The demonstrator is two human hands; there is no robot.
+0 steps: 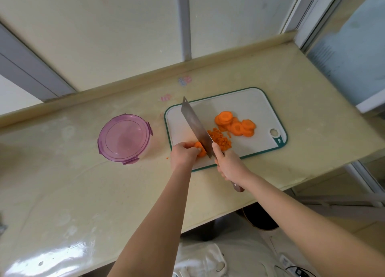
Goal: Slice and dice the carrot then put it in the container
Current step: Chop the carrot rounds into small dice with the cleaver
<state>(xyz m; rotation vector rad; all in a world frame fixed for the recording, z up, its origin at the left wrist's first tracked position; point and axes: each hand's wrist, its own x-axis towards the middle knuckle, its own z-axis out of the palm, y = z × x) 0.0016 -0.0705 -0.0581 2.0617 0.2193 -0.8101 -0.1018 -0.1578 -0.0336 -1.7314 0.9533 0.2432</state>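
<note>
Several carrot rounds [236, 125] (others diced).

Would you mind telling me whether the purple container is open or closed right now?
Closed: the purple container has its lid seated flat, covering the whole mouth.

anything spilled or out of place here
A small carrot bit lies on the counter, just off the cutting board's left edge, near the left hand. The purple container has its lid on. Nothing else stands out.
</note>
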